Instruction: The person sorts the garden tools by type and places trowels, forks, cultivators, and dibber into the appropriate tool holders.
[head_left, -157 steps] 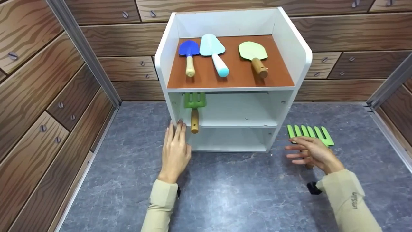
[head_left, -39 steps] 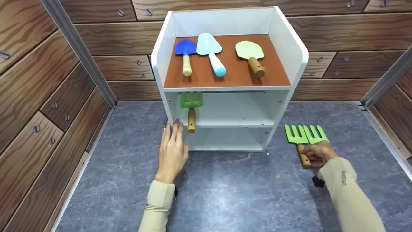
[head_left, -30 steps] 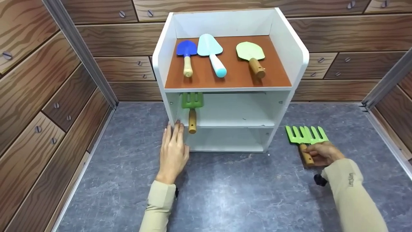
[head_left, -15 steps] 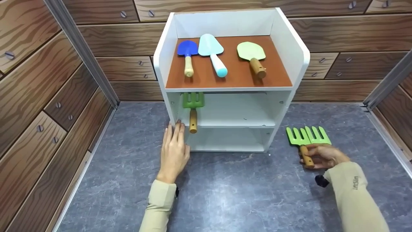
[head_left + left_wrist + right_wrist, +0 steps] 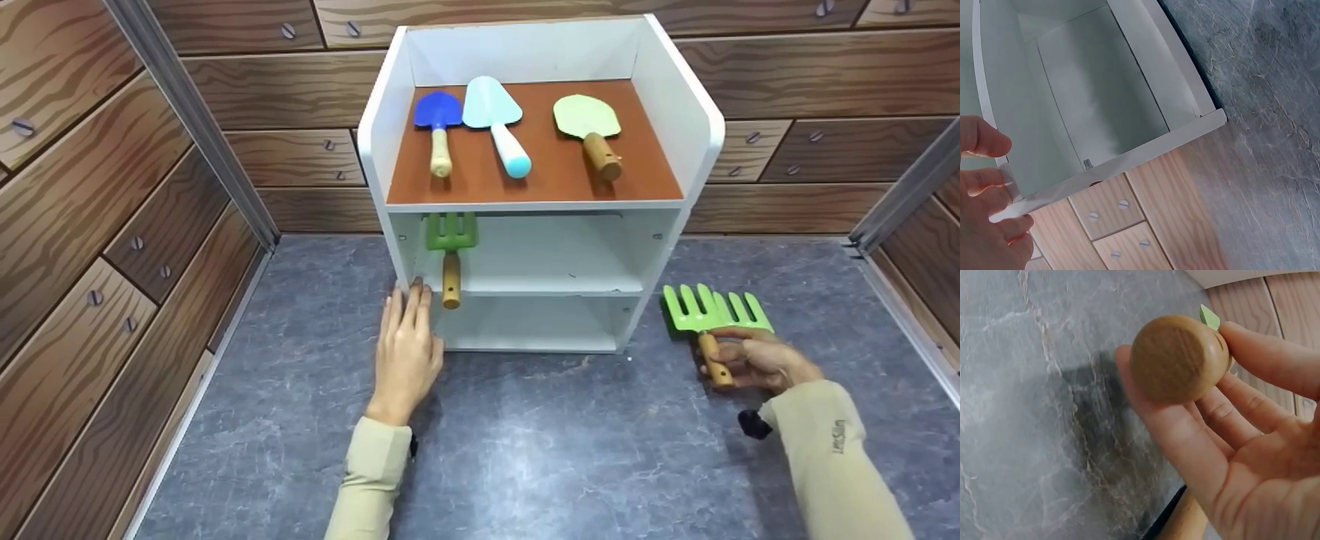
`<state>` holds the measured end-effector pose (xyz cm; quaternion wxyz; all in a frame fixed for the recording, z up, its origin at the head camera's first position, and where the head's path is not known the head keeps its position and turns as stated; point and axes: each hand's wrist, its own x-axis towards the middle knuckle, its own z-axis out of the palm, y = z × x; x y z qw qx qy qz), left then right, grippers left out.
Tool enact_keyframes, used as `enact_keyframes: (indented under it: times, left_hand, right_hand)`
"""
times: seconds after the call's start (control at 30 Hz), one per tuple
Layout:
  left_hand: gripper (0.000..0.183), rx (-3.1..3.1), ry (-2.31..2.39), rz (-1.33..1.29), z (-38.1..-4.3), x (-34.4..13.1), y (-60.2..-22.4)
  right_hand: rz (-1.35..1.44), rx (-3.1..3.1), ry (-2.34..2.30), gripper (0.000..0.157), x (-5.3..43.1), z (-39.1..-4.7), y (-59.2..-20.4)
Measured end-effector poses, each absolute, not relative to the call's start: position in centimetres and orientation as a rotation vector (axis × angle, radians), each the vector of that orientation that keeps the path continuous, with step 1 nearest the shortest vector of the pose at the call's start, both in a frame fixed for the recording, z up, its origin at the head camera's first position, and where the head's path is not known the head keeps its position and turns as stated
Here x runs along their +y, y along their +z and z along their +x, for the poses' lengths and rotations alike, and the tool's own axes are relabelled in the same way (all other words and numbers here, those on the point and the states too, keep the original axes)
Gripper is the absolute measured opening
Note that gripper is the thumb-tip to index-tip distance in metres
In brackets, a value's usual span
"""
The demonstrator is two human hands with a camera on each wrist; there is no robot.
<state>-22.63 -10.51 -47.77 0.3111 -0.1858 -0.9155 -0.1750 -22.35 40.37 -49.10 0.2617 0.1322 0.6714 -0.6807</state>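
Observation:
My right hand (image 5: pixel 765 358) pinches the wooden handle of a green hand fork (image 5: pixel 688 309) at the right of the head view. In the right wrist view the round handle end (image 5: pixel 1168 363) sits between thumb and fingers. A second green hand fork (image 5: pixel 756 313) lies behind it, its handle hidden by my hand in the head view. My left hand (image 5: pixel 405 356) touches the front left edge of a white shelf unit (image 5: pixel 525 204) with nearly straight fingers. A darker green hand fork (image 5: pixel 451 234) lies on the middle shelf, its handle sticking out over the front edge.
On the brown top shelf lie a blue trowel (image 5: pixel 439 112), a light blue trowel (image 5: pixel 491 105) and a pale green trowel (image 5: pixel 586 118). Wood-patterned walls (image 5: pixel 817 75) stand behind and at both sides. The grey floor (image 5: pixel 540 442) stretches in front of the shelf.
My right hand first reached toward the forks, then took one by its handle. That fork now appears slightly raised, its tines shifted up. The left hand stays at the shelf edge.

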Motion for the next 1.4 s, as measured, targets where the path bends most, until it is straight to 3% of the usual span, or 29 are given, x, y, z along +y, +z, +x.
enact_keyframes:
  times: [0.67,0.9,1.4]
  left_hand:
    - [0.060,-2.423,-0.465,-0.474,-22.6,-10.3,-47.9]
    - [0.061,-2.427,-0.450,-0.475,-22.6,-10.3,-47.9]
    - [0.063,-2.425,-0.448,-0.465,-22.6,-10.4,-47.9]
  right_hand:
    - [0.216,1.866,-1.905,0.060,39.4,-20.9,-48.8]
    - [0.179,1.944,-1.877,0.065,39.0,-20.3,-48.6]
    - [0.082,1.949,-1.883,0.051,38.6,-19.3,-49.0]
